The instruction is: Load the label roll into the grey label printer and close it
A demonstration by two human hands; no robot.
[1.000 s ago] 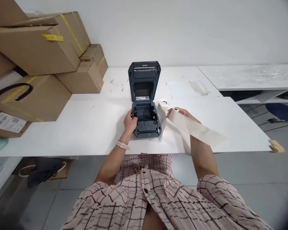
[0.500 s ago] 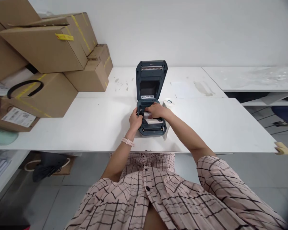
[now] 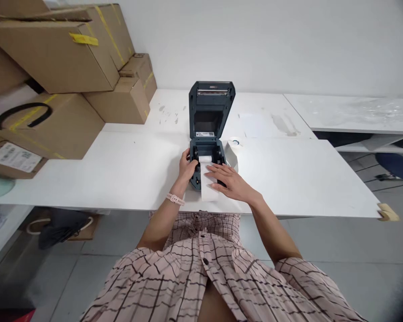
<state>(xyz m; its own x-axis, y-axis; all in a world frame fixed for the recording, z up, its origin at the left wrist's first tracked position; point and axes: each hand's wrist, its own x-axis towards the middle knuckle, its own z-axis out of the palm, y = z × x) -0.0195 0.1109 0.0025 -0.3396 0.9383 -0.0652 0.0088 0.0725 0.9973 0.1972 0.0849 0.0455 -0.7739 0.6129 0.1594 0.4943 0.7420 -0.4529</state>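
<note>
While cardboard boxes (image 3: 67,62), contents hidden, crowd the back left of the tabletop (image 3: 137,165), the left hand (image 3: 186,169) clasps the side of the open printer (image 3: 206,106) near the front edge. Inside sits a paper roll (image 3: 206,158), its paper strip (image 3: 208,193) reaching past the printer's front; it is best kept flat and straight. The right hand (image 3: 234,182) rests there, fingers spread. A second roll (image 3: 234,142) stands just beside.

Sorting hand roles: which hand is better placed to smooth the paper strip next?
Right, probably: the right hand rests on the paper strip, while the left hand holds the printer by its side.
</note>
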